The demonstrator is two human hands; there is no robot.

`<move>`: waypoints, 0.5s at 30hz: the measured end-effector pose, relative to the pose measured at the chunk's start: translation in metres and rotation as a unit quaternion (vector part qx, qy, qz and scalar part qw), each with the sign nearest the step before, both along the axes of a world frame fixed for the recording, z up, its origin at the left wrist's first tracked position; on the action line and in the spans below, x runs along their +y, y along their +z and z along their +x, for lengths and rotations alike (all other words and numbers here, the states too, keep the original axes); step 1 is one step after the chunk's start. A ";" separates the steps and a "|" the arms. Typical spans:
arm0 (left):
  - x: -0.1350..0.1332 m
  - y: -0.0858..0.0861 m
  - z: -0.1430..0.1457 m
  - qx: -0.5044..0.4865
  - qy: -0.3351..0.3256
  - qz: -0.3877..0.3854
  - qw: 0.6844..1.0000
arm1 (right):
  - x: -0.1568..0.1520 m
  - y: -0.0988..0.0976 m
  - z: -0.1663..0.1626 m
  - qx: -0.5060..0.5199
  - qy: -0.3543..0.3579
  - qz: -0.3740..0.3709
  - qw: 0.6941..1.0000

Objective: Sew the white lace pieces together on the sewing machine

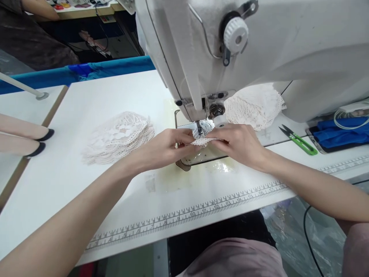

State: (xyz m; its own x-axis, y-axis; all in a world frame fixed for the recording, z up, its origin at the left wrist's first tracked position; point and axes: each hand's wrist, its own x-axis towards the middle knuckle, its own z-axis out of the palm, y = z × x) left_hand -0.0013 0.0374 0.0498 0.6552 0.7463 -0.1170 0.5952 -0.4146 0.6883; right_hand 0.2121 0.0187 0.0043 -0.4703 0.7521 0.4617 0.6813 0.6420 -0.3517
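A small piece of white lace [201,141] lies at the presser foot [198,127] of a sewing machine [184,57]. My left hand [170,145] pinches its left edge, and my right hand [236,142] pinches the right edge. Between them the lace edge is drawn up slightly toward me, while its far part spreads flat under the needle area. Some fingertips of both hands are hidden behind the lace. Left of my hands lies a stack of lace pieces [121,134]. Another lace pile [256,105] sits behind my right hand, partly under the machine arm.
Green-handled thread snips [301,142] lie at the right, beside a phone-like tray holding blue cloth [340,130]. A printed ruler [178,217] runs along the table's front edge. At the far left are two pale rods with dark tips [40,142]. Another person's arm [42,9] shows at the back.
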 end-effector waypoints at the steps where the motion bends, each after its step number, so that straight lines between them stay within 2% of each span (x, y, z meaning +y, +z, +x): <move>1: -0.001 -0.002 -0.001 -0.012 0.000 0.000 1.000 | -0.001 0.001 0.000 -0.006 0.002 -0.009 1.000; 4: -0.011 -0.015 -0.003 -0.028 -0.018 0.058 0.998 | -0.004 0.003 0.000 -0.036 0.026 0.002 0.999; 6: -0.021 -0.026 -0.004 -0.019 -0.044 0.179 0.983 | -0.005 0.002 0.000 -0.064 0.058 0.054 0.995; 8: -0.032 -0.036 -0.003 0.013 -0.058 0.341 0.938 | -0.006 0.001 0.000 -0.090 0.085 0.116 0.986; 10: -0.042 -0.043 -0.002 0.055 -0.057 0.462 0.884 | -0.008 0.000 0.000 -0.108 0.099 0.151 0.978; 12: -0.049 -0.044 -0.002 0.088 -0.052 0.514 0.852 | -0.009 0.000 -0.001 -0.118 0.102 0.157 0.975; 15: -0.054 -0.043 -0.003 0.114 -0.051 0.503 0.855 | -0.010 0.001 -0.001 -0.119 0.102 0.154 0.976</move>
